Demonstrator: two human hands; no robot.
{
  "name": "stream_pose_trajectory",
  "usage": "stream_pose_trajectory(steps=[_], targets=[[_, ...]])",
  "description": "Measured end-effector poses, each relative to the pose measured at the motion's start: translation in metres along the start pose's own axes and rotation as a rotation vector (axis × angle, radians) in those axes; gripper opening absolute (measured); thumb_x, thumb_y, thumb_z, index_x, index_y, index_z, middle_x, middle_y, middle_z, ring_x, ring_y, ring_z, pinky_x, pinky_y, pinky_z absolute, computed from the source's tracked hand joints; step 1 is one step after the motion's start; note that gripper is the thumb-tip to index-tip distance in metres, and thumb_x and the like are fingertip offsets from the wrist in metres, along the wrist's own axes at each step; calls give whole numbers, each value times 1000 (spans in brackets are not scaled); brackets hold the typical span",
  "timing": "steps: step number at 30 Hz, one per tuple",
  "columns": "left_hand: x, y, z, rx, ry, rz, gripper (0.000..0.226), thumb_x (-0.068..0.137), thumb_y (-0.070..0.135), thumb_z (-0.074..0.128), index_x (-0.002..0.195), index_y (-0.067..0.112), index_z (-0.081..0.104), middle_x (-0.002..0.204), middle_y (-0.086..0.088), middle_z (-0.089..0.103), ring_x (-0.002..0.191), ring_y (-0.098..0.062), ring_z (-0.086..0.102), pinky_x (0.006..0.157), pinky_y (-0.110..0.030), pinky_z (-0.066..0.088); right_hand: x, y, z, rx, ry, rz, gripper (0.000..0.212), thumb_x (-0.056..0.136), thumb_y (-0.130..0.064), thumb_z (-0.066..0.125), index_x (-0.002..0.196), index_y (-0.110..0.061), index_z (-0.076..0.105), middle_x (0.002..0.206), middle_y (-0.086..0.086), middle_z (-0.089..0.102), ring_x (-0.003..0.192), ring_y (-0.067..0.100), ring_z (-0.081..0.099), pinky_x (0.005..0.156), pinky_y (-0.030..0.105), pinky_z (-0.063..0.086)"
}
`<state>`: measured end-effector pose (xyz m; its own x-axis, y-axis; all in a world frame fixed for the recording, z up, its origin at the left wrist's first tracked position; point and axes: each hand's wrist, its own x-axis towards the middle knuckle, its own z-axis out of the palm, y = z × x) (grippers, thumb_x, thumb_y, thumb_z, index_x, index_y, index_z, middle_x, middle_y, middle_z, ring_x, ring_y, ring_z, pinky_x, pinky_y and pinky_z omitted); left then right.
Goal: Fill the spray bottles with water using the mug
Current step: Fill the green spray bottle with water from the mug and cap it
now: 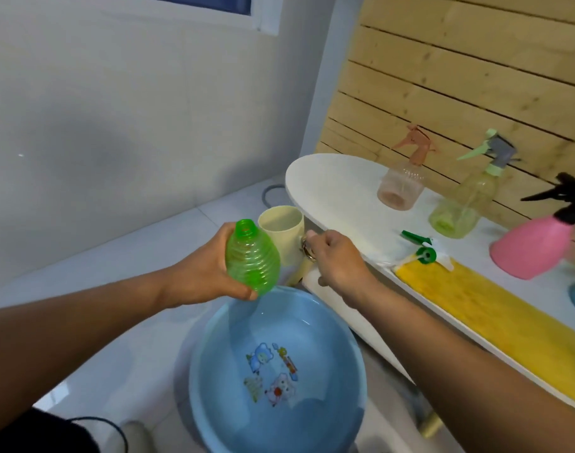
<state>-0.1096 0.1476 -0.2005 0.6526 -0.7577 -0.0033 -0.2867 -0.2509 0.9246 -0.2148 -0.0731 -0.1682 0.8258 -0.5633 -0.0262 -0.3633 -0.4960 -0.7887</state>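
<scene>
Left grip: my left hand (211,273) is wrapped round the ribbed green bottle (252,258), its open neck tipped up and away from me, held over the far rim of the blue basin (351,361).
Right grip: my right hand (337,259) has its fingers curled in by the handle of the cream mug (284,232); it looks like I'm pinching that handle, and the mug sits just behind the green bottle.
Water source: the basin holds clear water, with cartoon stickers showing through at the bottom.
In hand now: the green bottle looks empty to me, so I judge this as the moment before the pour.
Its cap: the green spray head (423,251) lies off on the desk (338,191), at the end of the yellow cloth (495,315).
Others waiting: peach bottle (400,188), pale green bottle (461,210) and pink bottle (534,246) stand capped on the desk; whether any holds water I can't tell.
Left to do: fill this one, screw its head back on, then deal with whichever of the rest need water.
</scene>
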Motion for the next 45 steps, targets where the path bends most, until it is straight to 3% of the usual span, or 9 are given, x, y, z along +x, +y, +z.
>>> stream_pose_trajectory(steps=[5,10,14,23,30,33,35,39,45], targets=[[-6,-11,-4,119,-27,13,101,63,10,101,140,28,38,128,9,58,114,4,60,88,-12,50,-6,45,31,-249,-112,20,37,104,-41,45,83,-13,55,81,4,60,82,28,58,64,32,36],[0,-15,6,145,-105,51,98,66,15,100,141,26,39,128,12,60,118,4,60,91,-9,47,-17,118,61,-567,-297,133,38,107,-34,36,107,-6,62,113,17,67,106,34,63,82,35,45],[6,-21,11,162,-135,49,99,68,19,100,144,30,38,130,15,60,123,0,58,96,-11,46,-22,160,67,-795,-485,134,25,99,-12,52,121,-2,60,124,14,63,116,31,62,90,36,50],[16,-39,5,218,-163,38,96,68,24,100,142,35,39,129,15,60,122,-8,60,102,-32,52,-19,208,96,-987,-534,65,33,100,-11,49,132,-11,58,132,9,57,120,27,62,100,36,50],[15,-49,1,258,-169,17,97,64,32,98,139,41,38,128,16,58,120,-10,60,102,-41,53,-19,221,120,-917,-570,127,35,103,-14,47,137,-11,52,137,10,53,125,28,58,102,36,47],[16,-51,1,256,-164,14,97,63,31,97,139,39,39,130,14,57,121,-10,59,102,-39,53,-19,223,124,-656,-486,246,25,103,-19,46,115,-11,66,119,10,65,107,26,64,91,32,50],[16,-50,1,258,-174,13,96,63,28,96,139,39,39,129,14,57,120,-10,59,101,-38,54,-19,221,118,-487,-425,326,26,103,-19,44,102,-10,68,106,12,68,96,25,64,77,28,44],[17,-50,0,269,-194,8,94,63,26,92,138,41,38,128,13,57,119,-10,60,96,-40,57,-23,208,100,-254,-347,439,31,102,-24,45,73,-16,52,77,4,56,68,20,52,63,29,40],[17,-44,-2,282,-207,-4,98,58,28,94,139,33,39,130,9,56,121,-11,58,98,-40,56,-32,158,64,-48,-298,423,30,96,-33,51,69,-19,54,63,-3,48,55,13,43,55,27,38]])
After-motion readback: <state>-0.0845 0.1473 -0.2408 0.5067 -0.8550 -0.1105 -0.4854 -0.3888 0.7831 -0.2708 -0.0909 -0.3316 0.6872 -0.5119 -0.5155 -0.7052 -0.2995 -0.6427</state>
